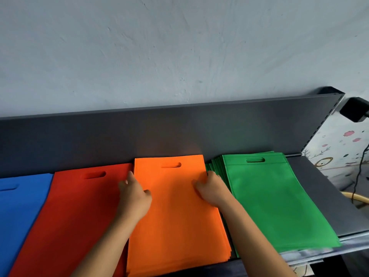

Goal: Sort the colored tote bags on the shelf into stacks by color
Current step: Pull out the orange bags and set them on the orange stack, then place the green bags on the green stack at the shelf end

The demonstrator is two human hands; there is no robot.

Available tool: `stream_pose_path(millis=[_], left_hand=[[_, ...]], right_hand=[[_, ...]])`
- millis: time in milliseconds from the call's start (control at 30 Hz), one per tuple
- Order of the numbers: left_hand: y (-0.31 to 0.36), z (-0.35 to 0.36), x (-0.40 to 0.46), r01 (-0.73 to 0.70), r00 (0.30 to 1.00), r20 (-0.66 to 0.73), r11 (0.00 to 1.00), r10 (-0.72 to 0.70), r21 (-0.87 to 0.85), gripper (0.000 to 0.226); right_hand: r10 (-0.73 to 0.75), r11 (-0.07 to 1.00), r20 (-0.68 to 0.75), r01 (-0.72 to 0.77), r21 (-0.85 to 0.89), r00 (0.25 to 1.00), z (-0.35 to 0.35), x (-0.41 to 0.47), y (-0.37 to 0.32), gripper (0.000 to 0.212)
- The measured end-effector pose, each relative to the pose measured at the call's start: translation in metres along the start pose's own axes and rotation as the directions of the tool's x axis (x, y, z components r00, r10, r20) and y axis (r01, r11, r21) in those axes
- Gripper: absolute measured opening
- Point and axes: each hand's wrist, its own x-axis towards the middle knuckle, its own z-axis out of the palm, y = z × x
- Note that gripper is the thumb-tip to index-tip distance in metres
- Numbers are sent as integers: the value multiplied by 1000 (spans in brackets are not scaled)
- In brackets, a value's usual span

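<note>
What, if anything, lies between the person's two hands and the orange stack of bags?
Nothing visible. The left hand rests on the orange stack at its left edge and the right hand at its right edge, both directly on the top bag.

Only two arms and hands of the person show, reaching up from the lower edge of the view. The left hand [133, 198] and the right hand [212, 189] are both bare: no glove, ring or watch shows on either. Below each hand the wrist is bare, and further down from the hand the forearm is bare to the edge of the picture, so no sleeve or cuff comes into sight. The fingers are short and rounded; the nails are too blurred to tell anything about them. Nothing else of the body or clothing is in view.
</note>
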Motion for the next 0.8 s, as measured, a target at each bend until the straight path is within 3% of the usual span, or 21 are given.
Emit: stream_pose_path(millis=[67, 133, 233, 400, 500, 600, 800], left_hand=[[1, 4, -6, -124, 981, -145, 991, 131, 59, 83], [6, 14, -7, -211, 954, -195, 972, 228, 104, 75], [29, 24, -12, -299, 948, -94, 952, 304, 68, 59], [66, 48, -21, -401, 913, 78, 916, 401, -19, 37], [88, 65, -27, -322, 894, 251, 922, 371, -217, 34], [114, 84, -40, -161, 823, 460, 913, 334, -375, 43], [139, 117, -49, 114, 774, 622, 941, 118, -320, 92]], right_hand=[[3, 1000, -98, -3, -4, 995, -19, -4, 11, 64], [26, 1000, -226, -22, 20, 974, -45, -1, 29, 65], [116, 993, -335, -107, 47, 935, -87, 10, 61, 58], [251, 957, -375, -287, -43, 892, -124, 15, 110, 62], [375, 896, -355, -433, -95, 856, -140, 12, 136, 70], [411, 873, -350, -474, -113, 842, -151, 10, 154, 80], [512, 855, -325, -507, 106, 795, -173, 15, 192, 90]])
